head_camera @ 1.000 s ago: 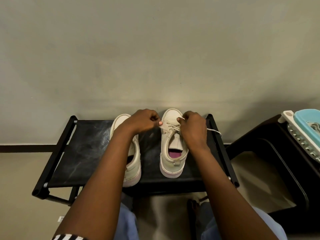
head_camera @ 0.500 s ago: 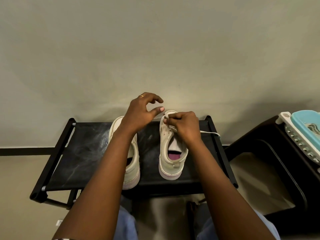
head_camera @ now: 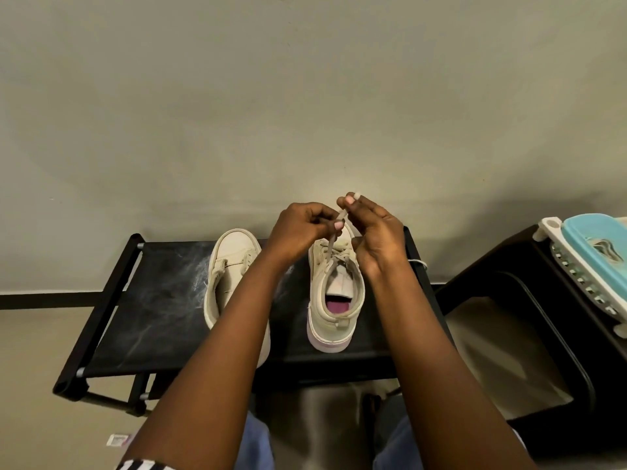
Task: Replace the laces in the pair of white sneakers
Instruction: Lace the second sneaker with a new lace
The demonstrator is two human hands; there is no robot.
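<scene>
- knees in blue jeans lowest in view; striped cuff on the left arm
- black shoe rack just beyond; two white sneakers side by side on top, heels toward the person; left sneaker partly under the left forearm; right sneaker showing a pink insole
- lace rising from the right sneaker's front eyelets to both hands
- left hand curled, pinching the lace; right hand touching it, pinching the lace's upper end
- teal container far right; grey wall behind
</scene>
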